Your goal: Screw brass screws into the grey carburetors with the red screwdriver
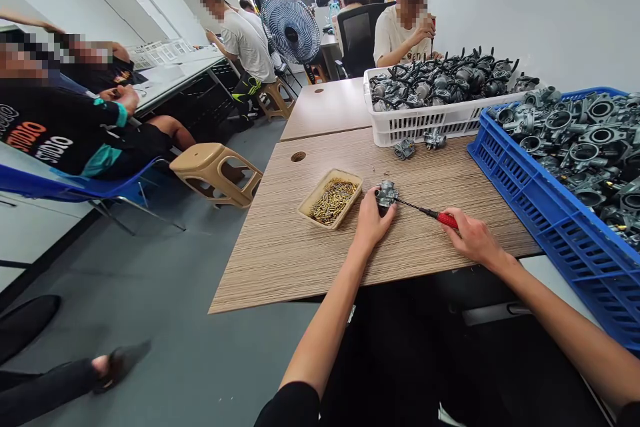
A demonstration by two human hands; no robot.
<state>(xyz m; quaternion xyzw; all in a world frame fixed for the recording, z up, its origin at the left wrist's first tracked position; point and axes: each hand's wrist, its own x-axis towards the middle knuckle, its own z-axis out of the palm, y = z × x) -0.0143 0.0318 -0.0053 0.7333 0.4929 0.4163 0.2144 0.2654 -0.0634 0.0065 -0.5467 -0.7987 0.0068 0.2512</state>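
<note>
Left hand [371, 223] grips a metal part [387, 192] on the wood-grain bench [270, 273]; right hand [475, 238] grips a screwdriver [446, 219], tip at the part. Left of the part: shallow tray [314, 219], then grey floor [185, 300]; beyond the part: white crate [387, 132], fan [291, 33].

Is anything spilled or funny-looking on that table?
Some tiny bits lie loose on the table beyond the left hand, outside the tray, maybe spilled, too small to name. Two metal parts sit outside the white crate.

The carburetor [387, 194] looks dull metal, the screwdriver handle [447, 219] plastic, the tabletop [285, 260] wood-grained.
</note>
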